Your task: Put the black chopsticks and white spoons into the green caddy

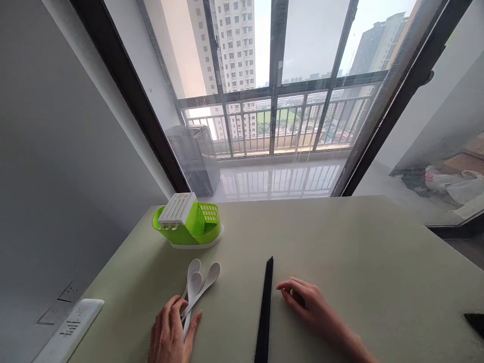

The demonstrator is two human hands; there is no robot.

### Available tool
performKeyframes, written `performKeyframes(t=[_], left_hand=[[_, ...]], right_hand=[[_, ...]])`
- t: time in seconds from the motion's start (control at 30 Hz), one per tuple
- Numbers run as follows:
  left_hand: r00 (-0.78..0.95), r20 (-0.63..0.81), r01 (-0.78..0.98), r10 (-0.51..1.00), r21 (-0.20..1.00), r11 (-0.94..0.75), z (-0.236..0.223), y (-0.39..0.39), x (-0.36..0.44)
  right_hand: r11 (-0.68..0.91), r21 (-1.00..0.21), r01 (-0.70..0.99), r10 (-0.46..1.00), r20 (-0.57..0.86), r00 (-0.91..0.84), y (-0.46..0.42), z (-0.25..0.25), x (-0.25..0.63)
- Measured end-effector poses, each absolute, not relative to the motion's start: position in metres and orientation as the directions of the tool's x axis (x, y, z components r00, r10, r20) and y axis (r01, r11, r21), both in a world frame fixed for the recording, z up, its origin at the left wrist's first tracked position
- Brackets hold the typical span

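Observation:
Three white spoons (195, 285) lie in a loose, crossing bunch on the table, bowls pointing away from me. My left hand (168, 330) curls over their handles, with handles passing between the index finger and thumb; the handle ends are partly hidden by it. To the right lies a bundle of long black chopsticks (265, 307), tips together at the far end. Just right of the bundle, apart from it, my right hand (306, 305) rests with loosely bent fingers. A gap shows between thumb and fingers, and nothing is in it.
A bright green utensil holder (189, 229) with a white slotted top stands at the table's (321, 232) far left. A white power strip (71, 325) lies along the left edge by the wall. Glass doors stand behind the table. Something dark (475, 322) sits at the right edge.

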State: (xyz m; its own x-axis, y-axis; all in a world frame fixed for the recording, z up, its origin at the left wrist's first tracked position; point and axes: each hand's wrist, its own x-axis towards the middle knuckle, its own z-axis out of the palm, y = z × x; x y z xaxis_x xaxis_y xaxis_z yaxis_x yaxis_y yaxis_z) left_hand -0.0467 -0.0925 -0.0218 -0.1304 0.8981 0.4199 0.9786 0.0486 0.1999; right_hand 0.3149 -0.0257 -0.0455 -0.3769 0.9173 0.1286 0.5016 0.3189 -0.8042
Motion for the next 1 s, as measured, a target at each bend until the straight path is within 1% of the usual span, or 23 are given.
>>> performKeyframes(t=[0.13, 0.27, 0.43, 0.63, 0.8, 0.9, 1.0], left_hand=[[-0.126, 0.424, 0.981, 0.897, 0.187, 0.050, -0.021, -0.091, -0.044], [-0.096, 0.437, 0.990, 0.895, 0.139, 0.038, -0.019, -0.090, -0.044], [-0.053, 0.407, 0.996, 0.912, 0.090, 0.017, -0.018, -0.087, -0.045], [-0.057, 0.360, 0.998, 0.931, 0.040, 0.045, -0.025, -0.083, -0.043], [-0.087, 0.279, 0.996, 0.956, -0.001, 0.091, -0.028, -0.083, -0.042], [-0.109, 0.191, 0.991, 0.976, -0.052, 0.120, -0.025, -0.083, -0.042], [-0.102, 0.100, 0.990, 0.990, -0.085, 0.111, -0.018, -0.082, -0.040]], right_hand=[[0.334, -0.798, 0.501, 0.915, 0.148, -0.375, -0.025, -0.046, 0.315], [0.332, -0.799, 0.502, 0.916, 0.147, -0.372, -0.025, -0.046, 0.315], [0.315, -0.807, 0.500, 0.918, 0.125, -0.377, -0.025, -0.047, 0.315], [0.301, -0.814, 0.496, 0.921, 0.113, -0.374, -0.025, -0.047, 0.315], [0.305, -0.814, 0.495, 0.920, 0.117, -0.375, -0.026, -0.048, 0.316], [0.302, -0.819, 0.488, 0.917, 0.110, -0.382, -0.026, -0.047, 0.316], [0.293, -0.829, 0.476, 0.915, 0.098, -0.392, -0.026, -0.045, 0.316]])
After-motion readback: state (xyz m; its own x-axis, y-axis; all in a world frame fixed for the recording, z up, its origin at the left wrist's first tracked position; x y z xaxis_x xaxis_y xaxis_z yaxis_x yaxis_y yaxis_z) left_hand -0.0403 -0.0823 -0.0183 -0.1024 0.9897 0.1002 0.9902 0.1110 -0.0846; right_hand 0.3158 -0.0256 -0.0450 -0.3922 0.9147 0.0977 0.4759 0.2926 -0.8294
